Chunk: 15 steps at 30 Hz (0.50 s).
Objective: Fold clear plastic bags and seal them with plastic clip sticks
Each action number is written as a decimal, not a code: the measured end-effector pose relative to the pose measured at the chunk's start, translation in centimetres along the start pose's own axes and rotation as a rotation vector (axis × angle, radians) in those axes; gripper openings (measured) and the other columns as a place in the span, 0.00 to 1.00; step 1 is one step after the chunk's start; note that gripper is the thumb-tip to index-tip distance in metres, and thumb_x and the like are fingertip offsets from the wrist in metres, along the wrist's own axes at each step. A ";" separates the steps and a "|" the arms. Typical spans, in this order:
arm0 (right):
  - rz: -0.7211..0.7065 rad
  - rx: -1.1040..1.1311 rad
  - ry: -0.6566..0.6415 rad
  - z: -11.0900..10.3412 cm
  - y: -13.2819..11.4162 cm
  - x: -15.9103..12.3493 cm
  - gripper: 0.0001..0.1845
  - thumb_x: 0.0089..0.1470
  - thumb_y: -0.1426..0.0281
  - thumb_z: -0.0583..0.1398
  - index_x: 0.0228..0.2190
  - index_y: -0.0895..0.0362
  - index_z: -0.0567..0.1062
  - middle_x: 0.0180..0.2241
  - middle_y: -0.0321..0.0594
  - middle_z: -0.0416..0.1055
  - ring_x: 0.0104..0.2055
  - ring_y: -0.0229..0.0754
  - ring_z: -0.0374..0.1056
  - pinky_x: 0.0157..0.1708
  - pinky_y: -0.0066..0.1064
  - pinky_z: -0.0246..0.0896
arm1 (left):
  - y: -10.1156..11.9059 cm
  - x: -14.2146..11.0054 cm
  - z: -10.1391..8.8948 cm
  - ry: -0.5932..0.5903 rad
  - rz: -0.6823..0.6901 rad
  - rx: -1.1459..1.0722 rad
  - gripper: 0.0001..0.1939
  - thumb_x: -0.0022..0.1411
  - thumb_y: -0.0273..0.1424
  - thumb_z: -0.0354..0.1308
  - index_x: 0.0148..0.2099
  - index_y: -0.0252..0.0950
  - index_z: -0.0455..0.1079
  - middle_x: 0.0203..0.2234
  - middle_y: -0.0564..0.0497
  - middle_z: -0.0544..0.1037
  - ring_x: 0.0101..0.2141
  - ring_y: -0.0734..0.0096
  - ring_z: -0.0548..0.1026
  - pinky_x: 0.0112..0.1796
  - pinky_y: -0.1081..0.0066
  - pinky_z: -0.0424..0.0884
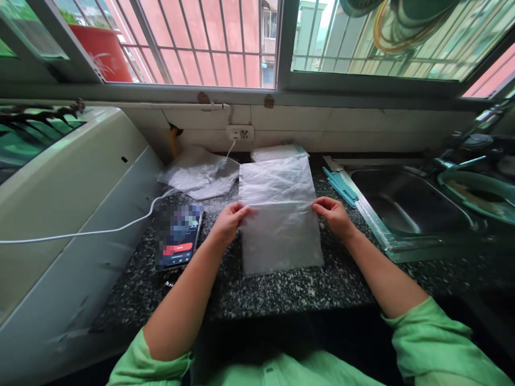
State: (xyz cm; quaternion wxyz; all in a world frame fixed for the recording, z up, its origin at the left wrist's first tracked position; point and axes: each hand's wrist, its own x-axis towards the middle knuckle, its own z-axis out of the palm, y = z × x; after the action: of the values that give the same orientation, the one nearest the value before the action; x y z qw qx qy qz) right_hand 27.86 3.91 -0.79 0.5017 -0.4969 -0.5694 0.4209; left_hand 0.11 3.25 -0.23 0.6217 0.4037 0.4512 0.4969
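A translucent plastic bag (281,236) lies in front of me on the dark speckled counter, with a crosswise fold or edge between my hands. My left hand (231,220) pinches its left edge, thumb against fingers. On the opposite side, my right hand (332,214) is closed on the right edge at about the same height. Behind it to the left sits a loose pile of similar clear bags (205,174). Another flat stack of bags (277,153) rests against the wall, partly covered by the bag I hold.
A phone (181,236) with a lit screen lies left of my left hand. A white cable (120,229) runs from the wall socket (240,133) across the left side. Turquoise clips (341,187) lie beside the metal sink (410,201) at right. A bulky white appliance (80,214) stands left.
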 end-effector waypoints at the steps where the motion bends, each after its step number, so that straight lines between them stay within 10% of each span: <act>1: -0.007 0.006 0.001 0.0 0.0 0.0 0.14 0.36 0.59 0.65 0.21 0.56 0.72 0.18 0.31 0.64 0.21 0.31 0.55 0.23 0.27 0.53 | 0.0 0.0 0.1 0.010 0.022 -0.020 0.21 0.33 0.40 0.69 0.24 0.33 0.65 0.21 0.51 0.76 0.20 0.79 0.69 0.21 0.79 0.60; 15: -0.039 -0.009 0.019 0.3 0.5 -0.3 0.16 0.39 0.55 0.63 0.25 0.55 0.72 0.26 0.36 0.70 0.27 0.37 0.63 0.30 0.31 0.60 | -0.8 -0.1 0.9 0.180 0.111 -0.098 0.37 0.32 0.34 0.68 0.47 0.35 0.60 0.20 0.59 0.72 0.22 0.78 0.71 0.30 0.76 0.67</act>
State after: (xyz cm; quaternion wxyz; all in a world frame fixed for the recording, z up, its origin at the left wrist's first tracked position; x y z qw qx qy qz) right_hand 27.65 3.68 -1.40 0.5129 -0.4920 -0.5760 0.4038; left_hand 1.15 2.95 -0.76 0.5693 0.3511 0.4573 0.5860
